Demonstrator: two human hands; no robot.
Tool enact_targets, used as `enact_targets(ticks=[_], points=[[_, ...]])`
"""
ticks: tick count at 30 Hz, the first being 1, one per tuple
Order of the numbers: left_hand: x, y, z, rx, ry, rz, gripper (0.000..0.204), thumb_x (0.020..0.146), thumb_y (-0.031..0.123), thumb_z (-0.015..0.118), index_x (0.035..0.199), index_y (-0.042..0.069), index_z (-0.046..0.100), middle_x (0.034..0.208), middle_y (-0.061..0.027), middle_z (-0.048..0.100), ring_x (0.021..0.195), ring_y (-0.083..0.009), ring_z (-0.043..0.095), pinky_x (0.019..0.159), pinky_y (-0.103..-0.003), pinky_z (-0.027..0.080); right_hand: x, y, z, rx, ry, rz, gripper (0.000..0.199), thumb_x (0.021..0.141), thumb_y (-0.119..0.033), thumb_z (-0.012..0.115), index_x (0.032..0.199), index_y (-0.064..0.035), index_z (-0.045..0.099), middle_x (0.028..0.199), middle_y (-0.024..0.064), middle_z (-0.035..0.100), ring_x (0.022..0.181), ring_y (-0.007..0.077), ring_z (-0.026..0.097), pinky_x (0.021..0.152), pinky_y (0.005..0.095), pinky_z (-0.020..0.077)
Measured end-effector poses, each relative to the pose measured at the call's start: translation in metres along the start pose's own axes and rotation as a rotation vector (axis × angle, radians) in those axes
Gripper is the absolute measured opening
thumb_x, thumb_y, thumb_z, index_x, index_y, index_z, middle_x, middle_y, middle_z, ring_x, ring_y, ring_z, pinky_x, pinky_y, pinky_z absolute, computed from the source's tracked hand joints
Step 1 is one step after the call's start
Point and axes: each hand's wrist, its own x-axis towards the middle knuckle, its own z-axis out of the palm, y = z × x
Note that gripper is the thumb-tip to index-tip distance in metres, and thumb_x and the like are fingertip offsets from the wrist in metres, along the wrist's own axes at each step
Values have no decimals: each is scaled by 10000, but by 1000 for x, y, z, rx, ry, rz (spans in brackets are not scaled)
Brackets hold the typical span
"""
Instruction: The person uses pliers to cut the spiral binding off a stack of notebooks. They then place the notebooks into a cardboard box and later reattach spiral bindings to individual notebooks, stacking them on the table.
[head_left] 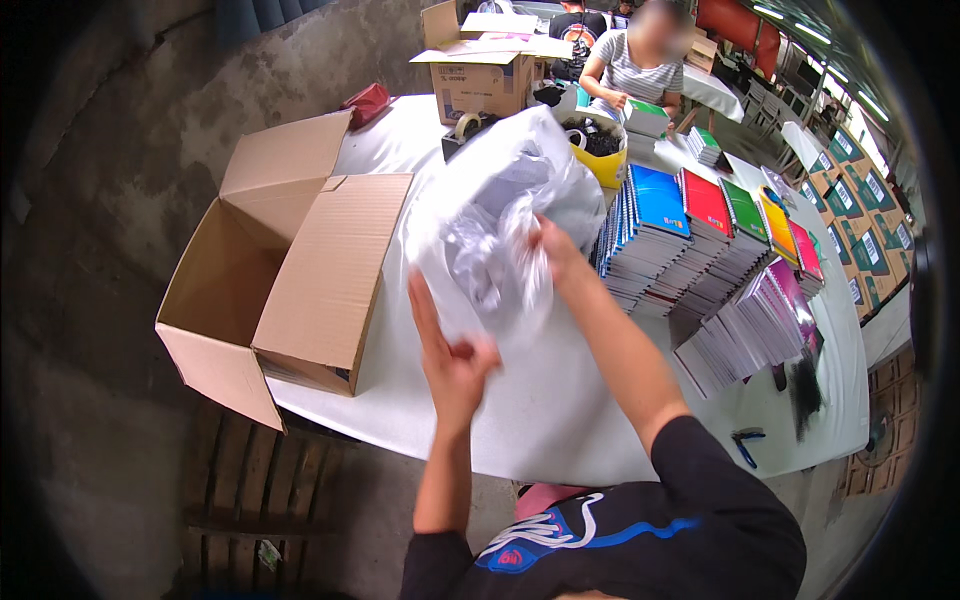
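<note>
A crumpled, see-through white plastic bag (497, 165) lies over the middle of the table, with loose whitish plastic bunched inside it. My right hand (556, 252) pinches a gathered part of this bag at its right side; motion blurs the fingertips. Lower and to the left is my left hand (452, 365), fingers stretched out and thumb apart, with nothing in it. It is beside the near part of the bag; whether it touches the plastic I cannot tell. An open cardboard box (325, 270) stands left of my left hand, its flaps folded outward and its visible inside bare.
Tall stacks of spiral notebooks (660, 200) stand on the white-covered table (560, 420) at right, some leaning. Blue-handled pliers (747, 448) lie near the front edge. Behind are a yellow bucket (606, 172), another carton (480, 88) and a seated person (640, 75) handling green-covered notebooks.
</note>
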Motion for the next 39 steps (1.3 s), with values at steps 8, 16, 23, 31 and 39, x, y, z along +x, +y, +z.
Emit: enact_targets(ticks=[8, 16, 23, 31, 39], points=[[268, 110, -5, -971, -255, 358, 124, 850, 38, 513, 749, 95, 468, 614, 32, 418, 553, -66, 417, 516, -209, 372, 133, -240, 133, -55, -240, -154, 133, 871, -79, 388, 854, -42, 515, 732, 57, 521, 593, 182, 517, 502, 330, 453], [277, 67, 7, -472, -99, 271, 424, 774, 67, 616, 1155, 14, 438, 761, -65, 503, 677, -143, 483, 628, -271, 417, 58, -213, 120, -38, 59, 67, 221, 911, -109, 258, 783, -93, 438, 635, 44, 457, 458, 128, 346, 531, 308, 370], [255, 58, 47, 1033, 434, 599, 1084, 546, 475, 807, 1417, 207, 220, 1420, -161, 86, 1252, -443, 177, 894, -655, 286, -43, -178, 144, 174, -60, -85, 257, 865, -103, 329, 1032, -51, 518, 981, 98, 591, 769, 166, 516, 657, 386, 460], [201, -47, 33, 1583, 26, -33, 1162, 529, 276, 824, 1423, 388, 92, 1470, -38, -257, 1345, -450, -77, 898, -751, 230, -104, -144, 58, 662, -440, -246, 237, 819, -139, 445, 999, -57, 575, 608, 7, 488, 651, 139, 498, 669, 378, 422], [145, -115, -6, 1167, 64, -260, 607, 768, 148, 666, 1306, 26, 414, 1207, -162, 545, 973, -316, 592, 861, -344, 458, -134, -150, 96, 231, -179, -352, 540, 773, -97, 576, 1293, -100, 431, 943, 48, 565, 765, 157, 540, 753, 335, 484]])
